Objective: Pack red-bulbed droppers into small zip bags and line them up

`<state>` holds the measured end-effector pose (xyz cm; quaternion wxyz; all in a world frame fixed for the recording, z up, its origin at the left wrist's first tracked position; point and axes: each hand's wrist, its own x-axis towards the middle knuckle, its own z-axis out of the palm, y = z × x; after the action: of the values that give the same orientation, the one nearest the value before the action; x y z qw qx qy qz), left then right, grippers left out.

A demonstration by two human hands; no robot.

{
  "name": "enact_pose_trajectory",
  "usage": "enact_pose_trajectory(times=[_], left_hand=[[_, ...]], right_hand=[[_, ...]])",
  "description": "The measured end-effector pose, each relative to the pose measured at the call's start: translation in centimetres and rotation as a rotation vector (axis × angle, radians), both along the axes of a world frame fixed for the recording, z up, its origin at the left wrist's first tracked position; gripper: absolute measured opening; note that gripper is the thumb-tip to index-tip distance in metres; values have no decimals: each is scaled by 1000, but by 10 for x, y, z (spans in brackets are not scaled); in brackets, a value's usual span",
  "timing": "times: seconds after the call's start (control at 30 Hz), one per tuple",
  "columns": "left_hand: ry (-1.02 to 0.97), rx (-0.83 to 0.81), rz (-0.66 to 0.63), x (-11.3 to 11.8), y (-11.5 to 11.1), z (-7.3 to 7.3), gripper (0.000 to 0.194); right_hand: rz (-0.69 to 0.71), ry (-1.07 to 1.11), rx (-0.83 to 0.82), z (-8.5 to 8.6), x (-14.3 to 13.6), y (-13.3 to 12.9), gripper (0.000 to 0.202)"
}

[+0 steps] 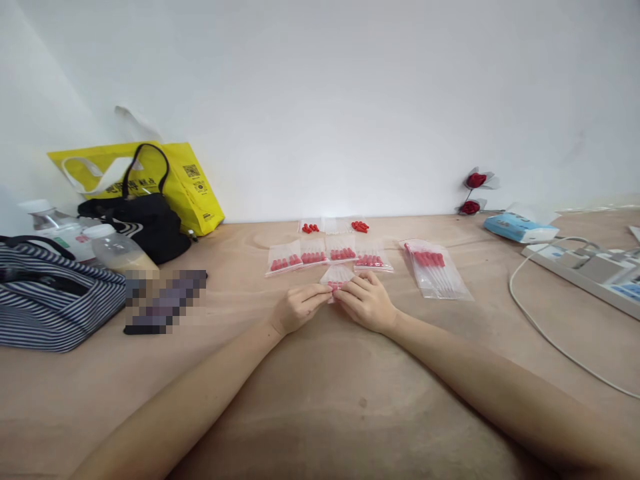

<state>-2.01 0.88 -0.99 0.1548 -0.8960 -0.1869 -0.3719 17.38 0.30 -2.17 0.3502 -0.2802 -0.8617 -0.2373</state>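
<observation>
Between both hands is a small clear plastic bag (339, 273) with red-ended pieces inside. My left hand (303, 308) pinches its near left edge. My right hand (369, 303) grips the near right edge, its fingers closed and partly covering the bag. Just beyond lie several similar clear bags (313, 253) in a row, each holding red-ended pieces with pale stems. Farther back, near the wall, small bags hold loose red caps (310, 228) and more red caps (360, 227). To the right rests a larger clear bag (435, 270) of long thin red-topped sticks.
At left stand a striped pouch (60, 307), bottles (113, 248), a black bag (150, 223), a yellow bag (200, 200) and a pixelated dark object (167, 303). At right are a tissue pack (520, 228), red fabric roses (475, 181), a power strip (565, 267) and a white cable (530, 313).
</observation>
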Motion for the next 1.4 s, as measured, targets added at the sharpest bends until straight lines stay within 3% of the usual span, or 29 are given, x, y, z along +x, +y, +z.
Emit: enact_pose_trajectory(times=[0.47,0.83,1.1,1.4], left_hand=[[-1,94,-142,1,3,6,24],[-42,20,-157,9,5,-1,23],[-114,-41,-168,6,4,-3,25],[-231,-133,-44,-5,3,-3,18]], right_hand=[[60,95,68,0,1,3,10],[68,-20,333,0,3,0,13],[21,-73,314,-2,15,5,12],[-74,-80,204,-3,41,15,13]])
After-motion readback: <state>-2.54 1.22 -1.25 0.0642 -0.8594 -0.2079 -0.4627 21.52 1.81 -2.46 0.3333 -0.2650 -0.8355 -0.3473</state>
